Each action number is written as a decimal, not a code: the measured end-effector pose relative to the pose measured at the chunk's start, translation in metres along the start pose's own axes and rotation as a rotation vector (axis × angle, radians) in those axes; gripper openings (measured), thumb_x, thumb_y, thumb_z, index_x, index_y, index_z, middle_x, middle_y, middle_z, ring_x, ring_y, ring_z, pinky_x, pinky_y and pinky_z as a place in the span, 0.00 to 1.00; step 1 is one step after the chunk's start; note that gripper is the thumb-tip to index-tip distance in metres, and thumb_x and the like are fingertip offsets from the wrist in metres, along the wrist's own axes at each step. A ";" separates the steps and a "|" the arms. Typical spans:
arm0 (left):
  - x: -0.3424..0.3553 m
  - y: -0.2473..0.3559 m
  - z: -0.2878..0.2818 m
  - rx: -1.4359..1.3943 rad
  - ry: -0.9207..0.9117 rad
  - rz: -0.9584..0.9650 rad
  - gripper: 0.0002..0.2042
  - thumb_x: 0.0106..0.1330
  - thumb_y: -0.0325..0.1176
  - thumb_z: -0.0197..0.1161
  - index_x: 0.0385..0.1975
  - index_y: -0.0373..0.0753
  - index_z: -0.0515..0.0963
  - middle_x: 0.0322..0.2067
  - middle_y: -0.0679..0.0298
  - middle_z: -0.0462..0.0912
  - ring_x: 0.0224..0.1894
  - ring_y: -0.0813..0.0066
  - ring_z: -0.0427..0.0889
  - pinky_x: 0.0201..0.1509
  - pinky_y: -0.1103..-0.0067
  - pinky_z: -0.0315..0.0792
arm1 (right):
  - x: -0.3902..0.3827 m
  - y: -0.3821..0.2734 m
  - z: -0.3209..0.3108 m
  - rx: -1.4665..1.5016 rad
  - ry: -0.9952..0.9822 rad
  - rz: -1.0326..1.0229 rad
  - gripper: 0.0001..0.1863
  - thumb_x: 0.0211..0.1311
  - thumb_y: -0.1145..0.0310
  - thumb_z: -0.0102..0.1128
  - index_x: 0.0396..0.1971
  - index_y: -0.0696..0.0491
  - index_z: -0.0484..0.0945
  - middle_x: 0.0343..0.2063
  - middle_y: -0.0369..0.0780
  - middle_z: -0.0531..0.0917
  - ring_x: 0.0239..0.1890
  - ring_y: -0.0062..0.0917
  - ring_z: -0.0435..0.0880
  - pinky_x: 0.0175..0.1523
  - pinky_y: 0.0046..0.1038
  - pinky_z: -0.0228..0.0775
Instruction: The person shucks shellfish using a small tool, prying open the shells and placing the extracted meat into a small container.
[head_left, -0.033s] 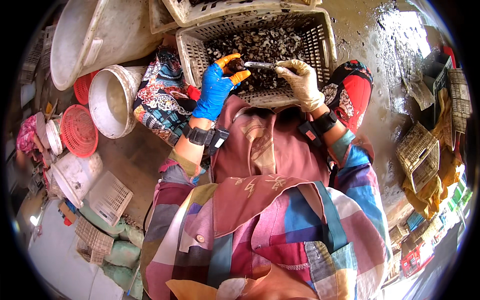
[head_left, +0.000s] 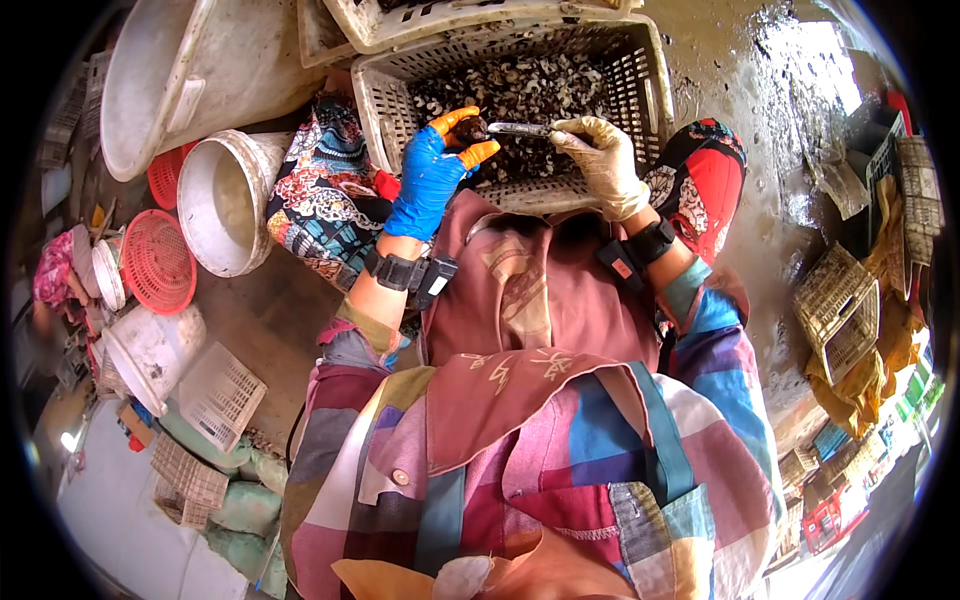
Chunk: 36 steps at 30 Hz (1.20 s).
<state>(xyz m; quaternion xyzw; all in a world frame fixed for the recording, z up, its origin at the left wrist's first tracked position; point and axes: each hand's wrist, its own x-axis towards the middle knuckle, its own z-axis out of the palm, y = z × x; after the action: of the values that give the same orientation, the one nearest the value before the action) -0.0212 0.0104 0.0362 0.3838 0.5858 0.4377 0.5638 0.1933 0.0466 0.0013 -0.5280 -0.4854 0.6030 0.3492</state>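
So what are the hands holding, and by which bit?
The left hand pinches a small dark lump by its edges; the right hand grips a slim, knife-like metal tool by its right end.

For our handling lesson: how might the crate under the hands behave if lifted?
The crate is probably heavy, given the many pieces inside. Its slotted walls keep their shape, suggesting stiffness. Its grimy surface may feel slippery.

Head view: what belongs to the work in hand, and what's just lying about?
Seemingly in use: dark lump in the left hand; slim metal tool in the right hand; slotted crate of small pieces.

Seemingly lying about: round red basket, white bucket, crate at far right.
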 end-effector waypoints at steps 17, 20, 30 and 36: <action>-0.002 -0.009 -0.003 -0.180 -0.046 -0.213 0.16 0.53 0.25 0.66 0.43 0.36 0.75 0.28 0.69 0.79 0.25 0.88 0.73 0.25 0.90 0.66 | 0.005 0.001 0.020 0.196 -0.056 0.067 0.07 0.52 0.74 0.63 0.31 0.58 0.80 0.28 0.34 0.81 0.29 0.12 0.76 0.36 0.14 0.69; 0.001 -0.004 0.001 -0.212 0.013 -0.210 0.16 0.53 0.26 0.66 0.42 0.36 0.75 0.26 0.69 0.79 0.22 0.87 0.72 0.22 0.90 0.64 | 0.010 -0.001 0.023 0.226 -0.078 0.130 0.07 0.51 0.73 0.64 0.31 0.58 0.80 0.28 0.34 0.81 0.29 0.12 0.76 0.36 0.15 0.70; 0.000 -0.007 -0.010 0.145 -0.179 -0.030 0.20 0.50 0.30 0.69 0.45 0.36 0.75 0.28 0.70 0.78 0.28 0.85 0.73 0.29 0.87 0.68 | 0.017 -0.020 -0.011 -0.363 -0.177 -0.306 0.08 0.49 0.70 0.65 0.31 0.54 0.81 0.26 0.40 0.82 0.29 0.23 0.80 0.38 0.21 0.70; 0.000 0.000 -0.014 0.418 -0.432 -0.043 0.19 0.49 0.32 0.69 0.42 0.36 0.76 0.28 0.68 0.77 0.25 0.83 0.70 0.30 0.83 0.68 | 0.012 -0.019 -0.022 -0.517 -0.308 -0.320 0.09 0.49 0.65 0.65 0.29 0.53 0.81 0.26 0.39 0.82 0.28 0.24 0.80 0.35 0.23 0.72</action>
<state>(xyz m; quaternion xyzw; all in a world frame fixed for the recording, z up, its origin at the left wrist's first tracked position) -0.0347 0.0095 0.0359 0.5631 0.5377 0.2038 0.5935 0.2101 0.0683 0.0168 -0.4188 -0.7461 0.4701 0.2165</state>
